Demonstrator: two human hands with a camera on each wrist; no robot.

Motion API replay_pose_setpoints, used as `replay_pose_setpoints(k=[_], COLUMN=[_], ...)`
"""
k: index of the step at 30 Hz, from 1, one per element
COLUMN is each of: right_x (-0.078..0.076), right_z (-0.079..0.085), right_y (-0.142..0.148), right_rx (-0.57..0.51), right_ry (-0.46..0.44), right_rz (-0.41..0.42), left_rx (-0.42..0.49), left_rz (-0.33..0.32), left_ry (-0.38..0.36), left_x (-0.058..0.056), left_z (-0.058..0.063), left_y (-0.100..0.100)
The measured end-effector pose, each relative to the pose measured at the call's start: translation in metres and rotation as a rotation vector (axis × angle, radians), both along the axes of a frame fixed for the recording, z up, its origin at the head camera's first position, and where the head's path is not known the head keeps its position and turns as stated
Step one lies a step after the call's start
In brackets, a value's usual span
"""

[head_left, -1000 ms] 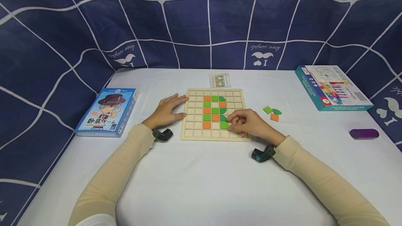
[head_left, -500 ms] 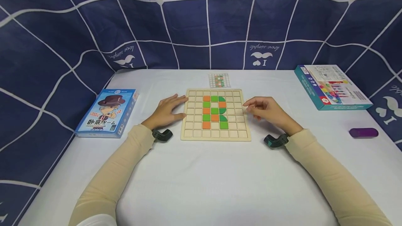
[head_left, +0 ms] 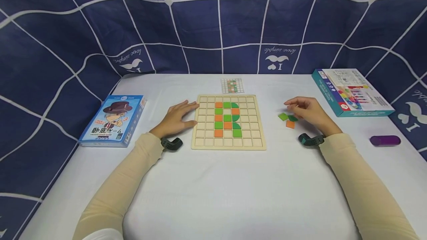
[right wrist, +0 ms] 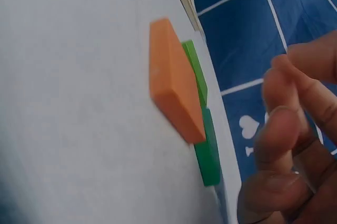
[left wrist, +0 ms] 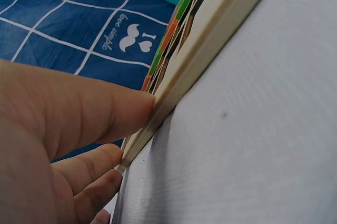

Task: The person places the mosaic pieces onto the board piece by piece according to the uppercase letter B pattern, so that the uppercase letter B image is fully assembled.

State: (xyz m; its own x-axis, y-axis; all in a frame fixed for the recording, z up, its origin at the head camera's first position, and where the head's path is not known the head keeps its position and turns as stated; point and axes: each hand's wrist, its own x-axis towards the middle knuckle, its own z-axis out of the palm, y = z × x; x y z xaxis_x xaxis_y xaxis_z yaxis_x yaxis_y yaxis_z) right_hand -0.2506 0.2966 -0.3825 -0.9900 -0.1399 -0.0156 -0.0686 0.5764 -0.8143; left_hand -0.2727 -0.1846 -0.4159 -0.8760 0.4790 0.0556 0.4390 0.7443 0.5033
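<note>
A wooden grid board (head_left: 228,147) lies on the white table with orange and light green square tiles and dark green curved tiles set in its middle columns. My left hand (head_left: 175,119) rests at its left edge; in the left wrist view the thumb (left wrist: 118,105) and fingertips touch the side. Right of the board lie a loose orange square tile (head_left: 290,124), a light green one (head_left: 283,116) and a dark green curved one (head_left: 292,118). Just above them hovers my right hand (head_left: 308,112), fingers loosely bent with nothing between them, apart from the tiles in the right wrist view.
Behind the board lies a small pattern card (head_left: 232,86). A blue game box (head_left: 113,119) sits on the left, a teal-edged box (head_left: 353,92) at the back right. Nearer on the right is a purple rounded object (head_left: 385,140). A dark blue curtain (head_left: 200,21) hangs behind.
My right hand has moved away from the tiles on the board, rightward to above the loose tiles. The left hand has stayed at the board's edge.
</note>
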Motion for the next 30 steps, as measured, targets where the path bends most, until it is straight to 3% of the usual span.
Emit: replay_pose_setpoints(k=[7, 17, 30], right_x=[-0.004, -0.005, -0.007], right_z=[-0.008, -0.012, -0.014], right_y=[0.012, 0.008, -0.003], right_rx=[0.041, 0.132, 0.225], right_ry=[-0.076, -0.001, 0.013], right_rz=[0.023, 0.14, 0.045], left_rx=[0.01, 0.009, 0.004], left_rz=[-0.002, 0.002, 0.011], left_ry=[-0.004, -0.016, -0.015], left_x=[0.0, 0.004, 0.005], left_z=[0.001, 0.005, 0.005], left_y=[0.0, 0.002, 0.002])
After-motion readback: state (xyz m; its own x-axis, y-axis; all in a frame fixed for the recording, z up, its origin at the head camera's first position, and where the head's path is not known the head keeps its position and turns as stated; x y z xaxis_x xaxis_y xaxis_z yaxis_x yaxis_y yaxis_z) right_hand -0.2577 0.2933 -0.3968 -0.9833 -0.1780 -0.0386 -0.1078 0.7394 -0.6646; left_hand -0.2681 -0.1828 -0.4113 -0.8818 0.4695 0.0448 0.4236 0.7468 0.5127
